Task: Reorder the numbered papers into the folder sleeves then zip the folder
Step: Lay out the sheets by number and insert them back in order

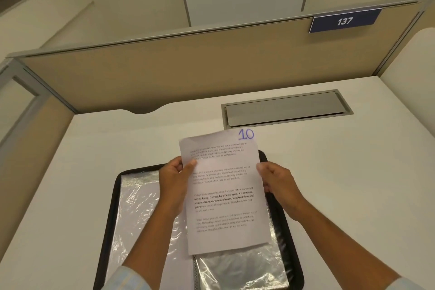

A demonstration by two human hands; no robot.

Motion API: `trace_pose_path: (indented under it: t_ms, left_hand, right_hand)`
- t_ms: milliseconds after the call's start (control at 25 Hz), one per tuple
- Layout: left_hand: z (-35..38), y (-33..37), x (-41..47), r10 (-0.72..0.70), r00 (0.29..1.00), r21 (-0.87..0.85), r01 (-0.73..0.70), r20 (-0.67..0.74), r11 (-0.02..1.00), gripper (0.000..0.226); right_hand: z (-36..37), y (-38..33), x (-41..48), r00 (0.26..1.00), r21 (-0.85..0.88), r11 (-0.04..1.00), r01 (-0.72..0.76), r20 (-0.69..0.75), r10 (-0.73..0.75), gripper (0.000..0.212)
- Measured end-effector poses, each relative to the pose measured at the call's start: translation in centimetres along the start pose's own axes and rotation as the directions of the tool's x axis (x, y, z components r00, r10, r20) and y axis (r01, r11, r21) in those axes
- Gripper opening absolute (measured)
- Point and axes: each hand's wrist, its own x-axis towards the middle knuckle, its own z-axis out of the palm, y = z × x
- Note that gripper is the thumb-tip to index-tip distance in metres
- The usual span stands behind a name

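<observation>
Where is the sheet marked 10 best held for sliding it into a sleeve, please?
Probably by its two long side edges, one hand from each side, as the left hand and right hand pinch it now. The sheet is thin and unsupported above the open folder; opposite grips keep it flat.

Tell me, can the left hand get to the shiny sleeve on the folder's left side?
Probably yes. That sleeve lies bare just under the left hand, nothing between, but the hand pinches the paper marked 10, so it must let go first.
</observation>
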Motion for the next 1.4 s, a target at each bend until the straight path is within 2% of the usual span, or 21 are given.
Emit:
trace_pose_path:
  t_ms: [80, 200, 360, 480, 640, 800, 920, 1000, 1120, 1200, 1400]
  left_hand:
    - [0.1, -1.3, -0.6, -0.049, 0.999, -0.015, 0.049, 0.013, 0.999, 0.013]
    - [-0.1, -2.8, -1.0, -0.103, 0.994, -0.051, 0.105, 0.043, 0.993, 0.017]
    - [-0.6, -3.9, -0.5, -0.175, 0.985, -0.089, 0.175, 0.016, 0.980, 0.018]
    - [-0.5, -4.3, -0.1, -0.185, 0.982, -0.086, 0.188, 0.035, 0.979, 0.019]
    - [0.2, -4.5, 0.9, -0.137, 0.989, 0.014, 0.137, 0.057, 0.990, 0.017]
    - [0.9, -4.8, 2.8, 0.000, 1.000, 0.277, -0.008, 0.026, 0.961, 0.032]
    - [0.9, -4.8, 3.6, 0.166, 0.985, 0.530, -0.162, 0.039, 0.833, 0.034]
    - [1.0, -4.7, 3.8, 0.233, 0.960, 0.629, -0.279, 0.156, 0.726, 0.032]
    - [1.2, -4.7, 4.6, 0.248, 0.906, 0.722, -0.424, 0.344, 0.547, 0.031]
    - [1.2, -5.1, 5.4, 0.249, 0.880, 0.757, -0.475, 0.405, 0.449, 0.030]
    - [2.0, -5.1, 6.5, 0.187, 0.850, 0.785, -0.527, 0.493, 0.327, 0.032]
  right_hand:
    - [0.1, 0.6, -0.3, 0.998, -0.042, 0.999, -0.024, 0.053, 0.026, 0.021]
    - [0.0, 2.0, -0.3, 0.990, -0.058, 0.994, -0.093, 0.100, 0.099, 0.024]
    - [-0.4, 3.2, -0.1, 0.978, -0.038, 0.982, -0.183, 0.093, 0.186, 0.019]
    - [-0.4, 3.5, -0.2, 0.969, -0.043, 0.975, -0.220, 0.108, 0.223, 0.020]
    - [-0.7, 3.8, 0.6, 0.970, -0.069, 0.972, -0.225, 0.074, 0.230, 0.021]
    - [-1.5, 3.3, 1.7, 0.978, -0.001, 0.983, -0.186, -0.098, 0.185, 0.014]
    - [-2.0, 2.4, 2.6, 0.957, 0.118, 0.984, -0.131, -0.246, 0.157, 0.015]
    - [-2.3, 1.9, 3.6, 0.926, 0.204, 0.974, -0.101, -0.339, 0.167, 0.016]
    - [-2.5, 1.2, 5.1, 0.888, 0.344, 0.937, -0.061, -0.410, 0.209, 0.015]
    - [-2.4, 0.2, 5.9, 0.873, 0.404, 0.914, -0.029, -0.435, 0.220, 0.016]
    - [-1.7, -2.0, 7.1, 0.870, 0.480, 0.876, 0.046, -0.450, 0.201, 0.020]
